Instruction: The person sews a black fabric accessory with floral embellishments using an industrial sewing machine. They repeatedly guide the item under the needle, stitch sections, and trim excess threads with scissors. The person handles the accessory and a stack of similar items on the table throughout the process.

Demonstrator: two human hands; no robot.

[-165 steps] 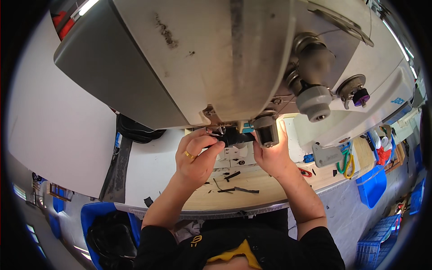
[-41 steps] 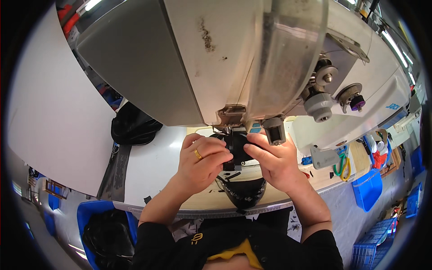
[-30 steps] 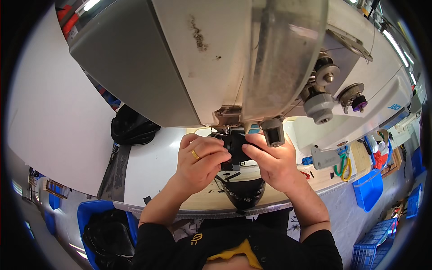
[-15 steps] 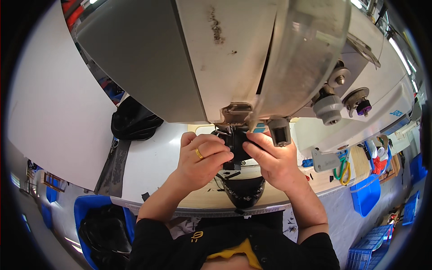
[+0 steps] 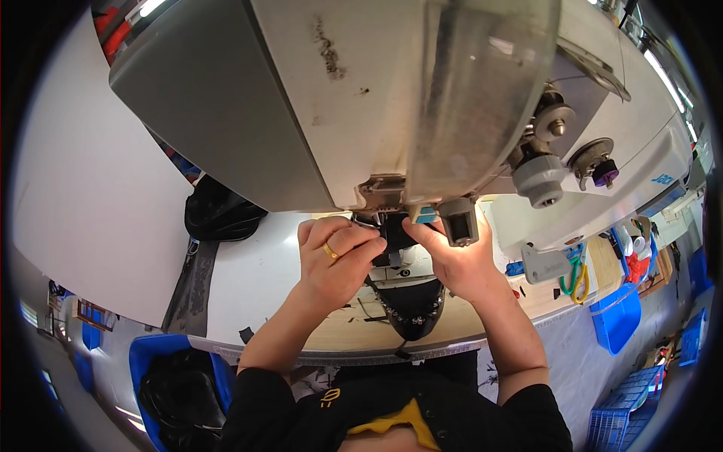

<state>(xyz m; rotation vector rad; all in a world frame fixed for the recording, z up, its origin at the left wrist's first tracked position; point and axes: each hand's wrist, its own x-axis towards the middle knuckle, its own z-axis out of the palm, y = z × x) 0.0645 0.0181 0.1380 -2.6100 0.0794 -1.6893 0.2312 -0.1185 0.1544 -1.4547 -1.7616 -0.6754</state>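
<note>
A small black piece of material [image 5: 396, 235] lies under the needle area of a large sewing machine [image 5: 354, 105]. My left hand [image 5: 335, 260], with a gold ring, is closed, its thumb and fingertips pinching the piece's left edge beside the presser foot. On the other side my right hand [image 5: 465, 260] presses its thumb on the piece; its other fingers are partly hidden behind a grey machine part. Just in front of the piece a metal plate [image 5: 407, 273] shows. Nearer me, a black rounded piece with shiny studs [image 5: 416, 320] hangs toward the table edge.
Black pieces [image 5: 222, 211] are heaped at the left of the white table [image 5: 233, 279]. A blue bin [image 5: 139, 361] with black items stands below left. Scissors [image 5: 578, 279] lie at the right, near a blue tray [image 5: 616, 320]. A blue crate [image 5: 621, 410] stands at lower right.
The black piece has slid farther under the machine, away from me, and more of the metal plate shows. My right thumb has moved forward with it. The whole view has shifted slightly.
</note>
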